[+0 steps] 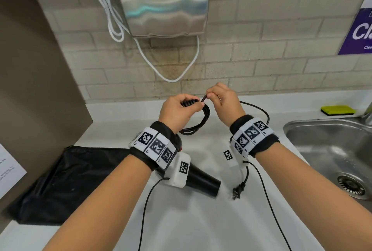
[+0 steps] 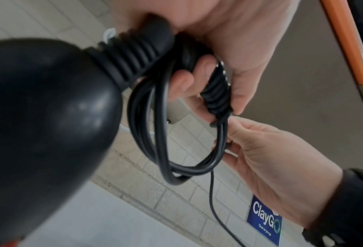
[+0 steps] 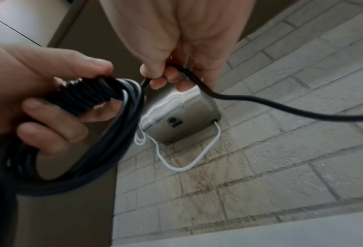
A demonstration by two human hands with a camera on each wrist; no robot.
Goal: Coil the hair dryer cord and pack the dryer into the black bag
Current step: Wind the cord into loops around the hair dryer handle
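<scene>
My left hand [image 1: 192, 105] grips the ribbed cord end of the black hair dryer [image 1: 202, 182] together with several loops of its black cord [image 1: 202, 124]. The dryer's body sits under my left wrist, above the white counter [image 1: 201, 220], and fills the left of the left wrist view as a dark bulb [image 2: 49, 108]. The loops [image 2: 155, 133] hang below the fingers. My right hand [image 1: 210, 96] pinches the cord [image 3: 197, 85] just beside the coil. The slack curves right, passes behind my right wrist and ends in the plug [image 1: 237, 191] on the counter. The black bag [image 1: 60, 180] lies flat at the left.
A steel sink [image 1: 296, 128] is set into the counter at the right, with a yellow sponge [image 1: 338, 110] behind it. A metal hand dryer [image 1: 163, 3] with a white cable [image 1: 171, 77] hangs on the tiled wall. A brown panel [image 1: 30, 69] borders the left side.
</scene>
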